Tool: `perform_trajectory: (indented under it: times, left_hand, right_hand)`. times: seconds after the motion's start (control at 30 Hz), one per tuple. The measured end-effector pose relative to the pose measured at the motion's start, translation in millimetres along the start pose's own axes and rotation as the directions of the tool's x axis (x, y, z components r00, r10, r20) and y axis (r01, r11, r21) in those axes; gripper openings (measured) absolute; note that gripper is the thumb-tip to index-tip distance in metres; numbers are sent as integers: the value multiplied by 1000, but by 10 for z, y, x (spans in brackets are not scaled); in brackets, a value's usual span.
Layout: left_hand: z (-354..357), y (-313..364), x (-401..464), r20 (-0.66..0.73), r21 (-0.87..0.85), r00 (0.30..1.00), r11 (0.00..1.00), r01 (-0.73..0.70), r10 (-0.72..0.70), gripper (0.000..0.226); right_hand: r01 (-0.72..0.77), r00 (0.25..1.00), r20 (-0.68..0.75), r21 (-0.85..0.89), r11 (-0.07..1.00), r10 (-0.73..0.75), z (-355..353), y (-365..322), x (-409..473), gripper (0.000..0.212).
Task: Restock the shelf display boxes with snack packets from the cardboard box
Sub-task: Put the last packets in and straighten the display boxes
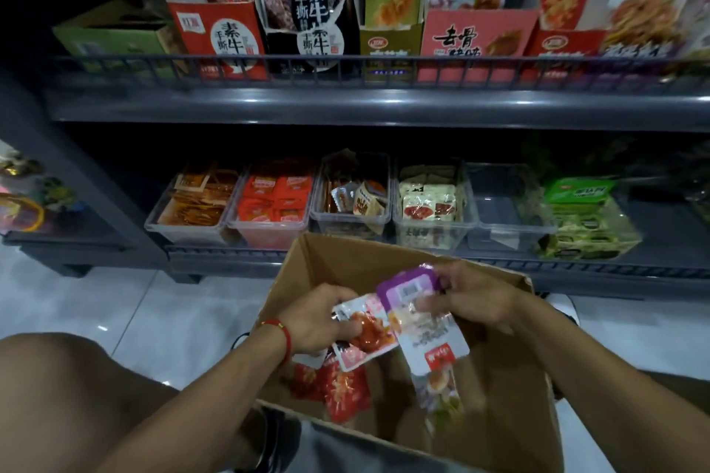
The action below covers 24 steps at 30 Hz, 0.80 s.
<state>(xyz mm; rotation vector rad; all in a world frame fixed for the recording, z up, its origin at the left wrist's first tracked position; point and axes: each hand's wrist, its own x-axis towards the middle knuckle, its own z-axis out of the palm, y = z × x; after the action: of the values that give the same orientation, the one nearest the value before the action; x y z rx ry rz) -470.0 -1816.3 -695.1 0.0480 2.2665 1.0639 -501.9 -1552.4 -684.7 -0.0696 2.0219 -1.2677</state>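
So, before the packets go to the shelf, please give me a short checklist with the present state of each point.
1. Left hand grips the pink-white packet: ok.
2. Right hand grips the purple packets: ok.
3. Both are lifted above the cardboard box: ok.
4. A free place exists, the empty clear bin: ok.
5. Which bin matches these packets: cannot tell.

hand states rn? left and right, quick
Left hand: holding a white and pink snack packet over the cardboard box.
Right hand: holding a purple-topped snack packet, fingers pinching it.
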Motion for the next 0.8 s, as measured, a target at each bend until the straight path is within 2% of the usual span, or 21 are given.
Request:
perform_trajectory:
  times: [0.1, 0.17, 0.23, 0.27, 0.3, 0.33, 0.37, 0.43, 0.5, 0.53, 0.6, 0.67, 0.73, 0.77, 0.8]
  left_hand:
    - [-39, 40, -2, -102, -217, 990, 974, 69, -93, 17]
    - [-9, 87, -19, -116, -439, 978, 892, 108, -175, 21]
    - [37, 174, -54, -68, -623, 971, 771, 136, -227, 22]
    - [53, 228, -69, -34, -694, 971, 705, 147, -236, 23]
    - [60, 287, -82, 7, -756, 973, 636, 157, -232, 24]
    - [65, 348, -97, 49, -811, 975, 561, 165, -216, 26]
    - [68, 413, -119, 85, -861, 978, 480, 168, -190, 26]
    - [61, 506, -149, 110, -935, 982, 320, 156, -155, 30]
    - [60, 566, -164, 96, -966, 986, 228, 125, -135, 35]
    - [68, 598, -186, 94, -969, 989, 218, 117, -114, 36]
    - [116, 637, -211, 56, -960, 996, 271, 72, -68, 32]
    - [175, 658, -223, -17, -923, 999, 385, -3, -33, 43]
    - [212, 711, -224, -104, -850, 995, 519, -90, 2, 55]
    - [211, 755, -229, -144, -808, 989, 573, -136, 33, 59]
    - [209, 801, -232, -175, -770, 982, 612, -179, 67, 60]
  right_hand:
    - [90, 968, -249, 186, 978, -41, -129, 6, -96, 20]
    - [153, 941, -333, 258, 954, -61, -186, -56, -179, 19]
    - [273, 893, -415, 200, 941, -171, -140, -155, -275, 16]
    - [375, 834, -466, 86, 923, -295, -85, -214, -331, 17]
    - [473, 760, -466, -81, 877, -453, -24, -231, -352, 22]
    - [518, 720, -389, -248, 818, -574, 61, -224, -357, 34]
    - [526, 721, -274, -382, 760, -636, 145, -180, -334, 48]
    - [485, 786, -113, -496, 720, -607, 243, -79, -283, 70]
    - [474, 824, -62, -467, 746, -563, 283, -48, -261, 76]
    - [483, 825, -58, -442, 756, -562, 290, -59, -279, 77]
    - [506, 817, -86, -366, 781, -570, 276, -88, -331, 73]
    - [535, 800, -156, -250, 807, -579, 227, -120, -400, 58]
    - [537, 771, -303, -164, 828, -560, 151, -189, -469, 41]
    - [506, 746, -389, -196, 840, -540, 102, -237, -502, 43]
    - [452, 717, -463, -259, 853, -521, 47, -289, -538, 60]
